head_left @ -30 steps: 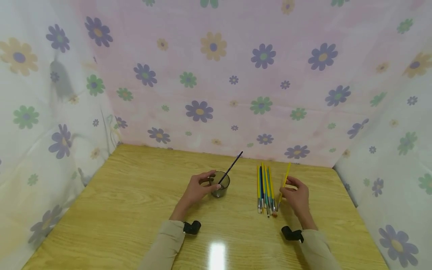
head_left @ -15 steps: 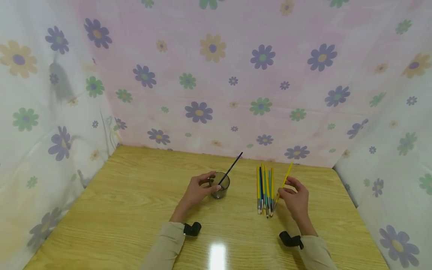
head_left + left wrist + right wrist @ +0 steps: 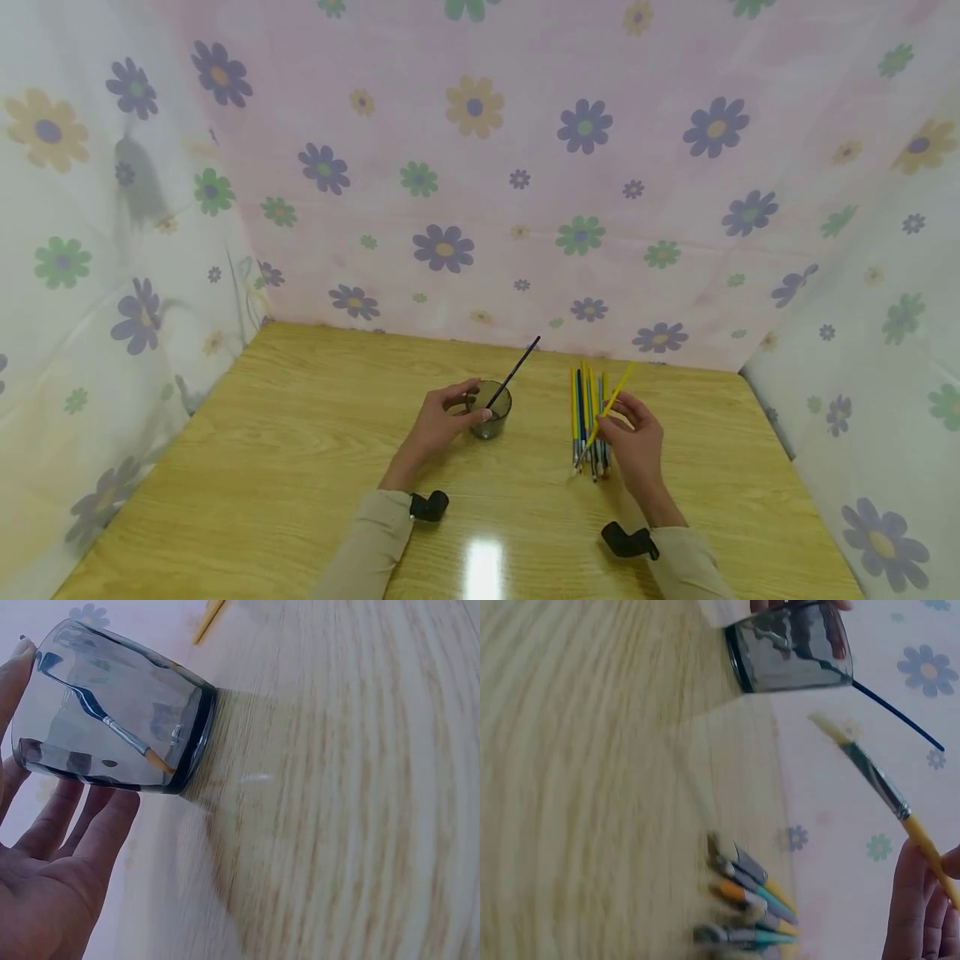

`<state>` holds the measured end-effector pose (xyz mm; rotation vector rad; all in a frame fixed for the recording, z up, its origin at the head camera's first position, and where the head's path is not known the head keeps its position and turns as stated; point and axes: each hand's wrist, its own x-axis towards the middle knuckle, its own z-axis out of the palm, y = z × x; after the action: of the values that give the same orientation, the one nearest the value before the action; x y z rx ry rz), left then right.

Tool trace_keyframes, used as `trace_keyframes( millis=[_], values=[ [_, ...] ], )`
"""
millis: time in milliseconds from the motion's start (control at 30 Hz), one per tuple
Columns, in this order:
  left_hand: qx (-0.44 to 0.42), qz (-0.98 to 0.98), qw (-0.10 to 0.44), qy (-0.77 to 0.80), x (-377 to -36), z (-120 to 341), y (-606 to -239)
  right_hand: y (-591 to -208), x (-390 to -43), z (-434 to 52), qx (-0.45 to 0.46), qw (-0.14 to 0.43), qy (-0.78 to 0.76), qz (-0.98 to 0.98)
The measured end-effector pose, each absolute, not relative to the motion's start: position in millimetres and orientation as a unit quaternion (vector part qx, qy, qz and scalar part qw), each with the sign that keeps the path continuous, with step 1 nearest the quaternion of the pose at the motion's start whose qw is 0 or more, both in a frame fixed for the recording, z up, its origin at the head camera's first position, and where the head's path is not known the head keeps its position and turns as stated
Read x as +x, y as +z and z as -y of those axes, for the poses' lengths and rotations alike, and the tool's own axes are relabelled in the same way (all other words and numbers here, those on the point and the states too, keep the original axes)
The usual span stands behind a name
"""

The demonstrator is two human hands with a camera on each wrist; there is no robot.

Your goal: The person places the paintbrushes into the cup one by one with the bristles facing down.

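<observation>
My left hand grips a smoky, see-through glass standing on the table, thumb at the near rim and fingers round the far side. Inside leans a dark blue paintbrush; the left wrist view shows its orange bristles down at the base. My right hand pinches a yellow-handled paintbrush between thumb and fingers. Its pale bristles point down and left in the head view, crossing over a row of several paintbrushes with yellow, blue and green handles, partly covered by my right hand.
The wooden table ends at a flowered cloth backdrop, with similar cloth at both sides. A bright light reflection shows near the front. Black wrist cameras sit at both cuffs.
My right hand has moved left with the yellow paintbrush, from beside the row to over it, and the paintbrush leans more. My left hand stays on the glass.
</observation>
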<state>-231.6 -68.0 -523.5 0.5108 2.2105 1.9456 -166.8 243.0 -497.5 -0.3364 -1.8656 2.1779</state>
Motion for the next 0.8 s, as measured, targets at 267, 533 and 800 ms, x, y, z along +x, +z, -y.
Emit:
trace_keyframes(
  millis=[267, 533, 800],
  values=[
    [0.173, -0.736, 0.077, 0.650, -231.2, 70.0, -521.7, -494.4, -161.7, -218.9, -0.068, 0.106, 0.767, 0.629],
    [0.178, -0.734, 0.076, 0.651, -230.2, 71.6, -518.7, -495.1, -161.0, -197.6, -0.033, 0.099, 0.785, 0.611],
    [0.183, -0.730, 0.074, 0.654, -231.2, 67.9, -519.8, -498.3, -163.1, -178.4, -0.018, 0.116, 0.800, 0.589]
  ],
)
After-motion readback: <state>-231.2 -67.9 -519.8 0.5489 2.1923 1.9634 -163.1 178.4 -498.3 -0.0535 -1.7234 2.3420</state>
